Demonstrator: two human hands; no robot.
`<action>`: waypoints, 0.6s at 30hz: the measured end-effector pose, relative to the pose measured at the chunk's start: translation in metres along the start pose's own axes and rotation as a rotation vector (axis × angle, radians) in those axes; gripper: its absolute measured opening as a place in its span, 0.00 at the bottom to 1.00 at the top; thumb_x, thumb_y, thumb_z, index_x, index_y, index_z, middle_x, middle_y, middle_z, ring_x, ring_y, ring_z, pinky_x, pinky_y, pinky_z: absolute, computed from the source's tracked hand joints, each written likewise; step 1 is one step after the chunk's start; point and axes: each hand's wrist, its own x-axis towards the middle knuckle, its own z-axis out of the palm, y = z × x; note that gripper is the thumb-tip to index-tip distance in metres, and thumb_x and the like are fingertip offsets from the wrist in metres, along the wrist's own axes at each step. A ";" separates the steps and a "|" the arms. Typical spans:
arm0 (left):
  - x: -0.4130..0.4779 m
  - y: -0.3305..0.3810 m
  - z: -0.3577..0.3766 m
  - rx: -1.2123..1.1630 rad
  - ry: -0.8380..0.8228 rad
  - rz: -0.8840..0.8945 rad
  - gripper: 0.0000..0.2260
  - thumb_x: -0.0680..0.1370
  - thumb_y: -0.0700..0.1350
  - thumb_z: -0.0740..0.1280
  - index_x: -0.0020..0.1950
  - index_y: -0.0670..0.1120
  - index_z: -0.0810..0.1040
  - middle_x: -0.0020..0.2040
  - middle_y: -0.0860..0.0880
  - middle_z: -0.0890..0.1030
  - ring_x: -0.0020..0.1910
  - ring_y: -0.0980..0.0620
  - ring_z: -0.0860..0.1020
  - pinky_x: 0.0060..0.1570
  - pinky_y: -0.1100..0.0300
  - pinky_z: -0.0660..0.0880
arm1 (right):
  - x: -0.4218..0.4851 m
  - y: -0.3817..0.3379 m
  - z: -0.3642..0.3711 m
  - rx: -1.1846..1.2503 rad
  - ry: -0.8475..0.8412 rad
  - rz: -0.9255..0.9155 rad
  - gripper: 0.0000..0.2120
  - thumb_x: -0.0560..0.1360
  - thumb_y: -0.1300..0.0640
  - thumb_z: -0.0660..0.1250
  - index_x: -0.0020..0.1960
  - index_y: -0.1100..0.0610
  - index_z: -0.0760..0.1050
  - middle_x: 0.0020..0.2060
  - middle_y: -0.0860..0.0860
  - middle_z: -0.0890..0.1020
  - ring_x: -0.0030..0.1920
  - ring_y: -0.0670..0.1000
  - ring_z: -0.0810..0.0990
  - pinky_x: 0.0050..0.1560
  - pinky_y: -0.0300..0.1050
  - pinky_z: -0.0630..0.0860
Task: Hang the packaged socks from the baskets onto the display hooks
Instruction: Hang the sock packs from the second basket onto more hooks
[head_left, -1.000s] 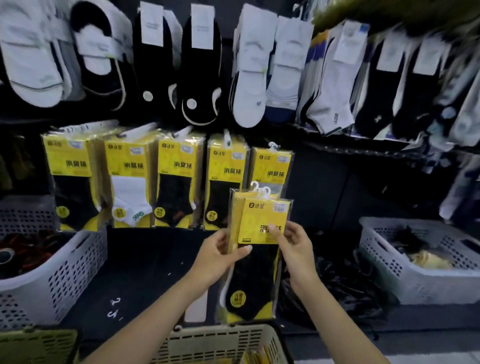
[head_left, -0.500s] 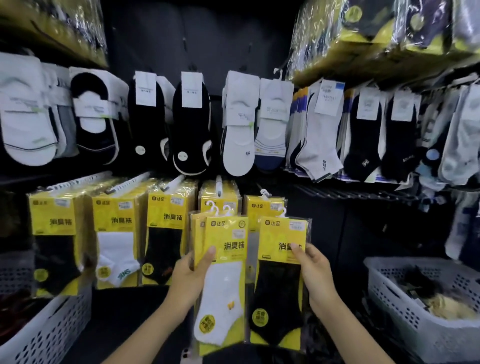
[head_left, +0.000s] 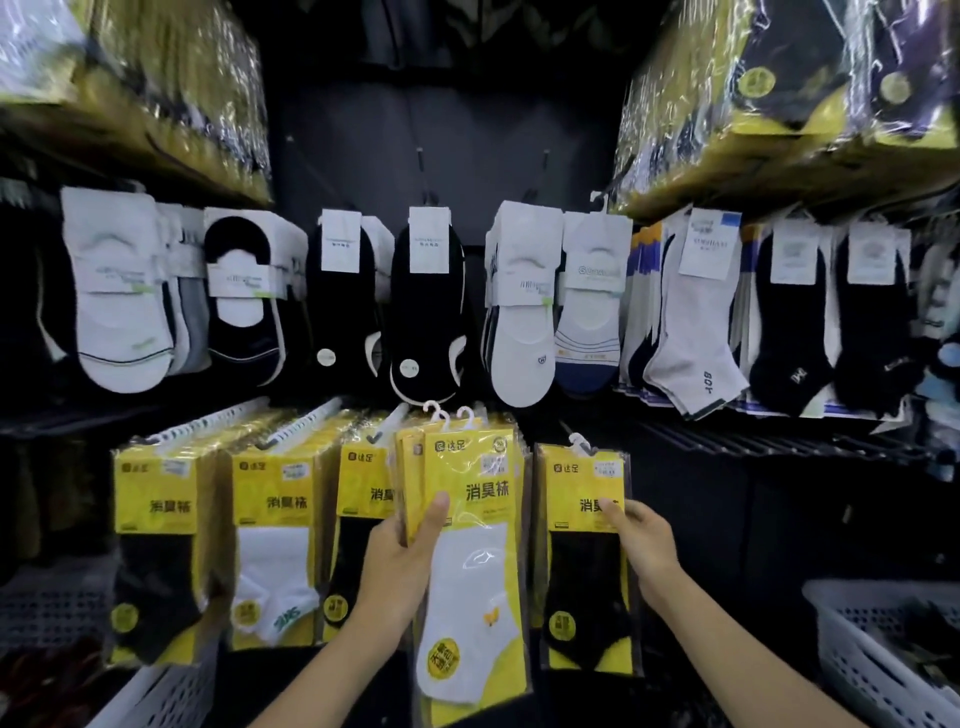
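— What changed?
— My right hand has drawn the black-sock pack clear of the stack of packs; half a second ago they sat edge to edge.
— Your grip?
— Right thumb and fingers pinch its yellow card. My left hand grips the stack of packs, white sock in front, thumb across it.
— Any writing?
— Each card reads 消臭袜, with 达足 above it. The hanging packs left of my hands match.

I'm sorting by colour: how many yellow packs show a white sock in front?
2: one hanging pack, second row from the left; one fronting the stack in the left hand. Packs behind are hidden.
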 end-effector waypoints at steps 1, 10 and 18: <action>0.000 0.000 0.000 -0.012 -0.005 -0.007 0.16 0.70 0.59 0.63 0.46 0.49 0.79 0.33 0.56 0.84 0.32 0.61 0.81 0.29 0.73 0.72 | 0.006 0.003 0.003 -0.026 0.061 0.025 0.07 0.74 0.53 0.71 0.45 0.57 0.78 0.41 0.50 0.82 0.40 0.45 0.79 0.39 0.38 0.72; -0.010 -0.001 0.001 -0.050 -0.022 -0.102 0.14 0.69 0.60 0.64 0.51 0.57 0.78 0.43 0.62 0.84 0.42 0.63 0.82 0.33 0.74 0.74 | 0.002 0.029 0.007 -0.048 0.294 0.209 0.11 0.73 0.57 0.72 0.50 0.63 0.76 0.50 0.60 0.81 0.43 0.54 0.76 0.53 0.53 0.77; -0.022 -0.002 0.021 -0.096 -0.060 -0.173 0.16 0.67 0.58 0.68 0.48 0.50 0.82 0.41 0.53 0.86 0.40 0.55 0.84 0.32 0.67 0.77 | -0.087 -0.022 0.031 0.143 -0.255 -0.078 0.15 0.75 0.46 0.65 0.50 0.57 0.80 0.43 0.53 0.86 0.44 0.51 0.84 0.44 0.42 0.80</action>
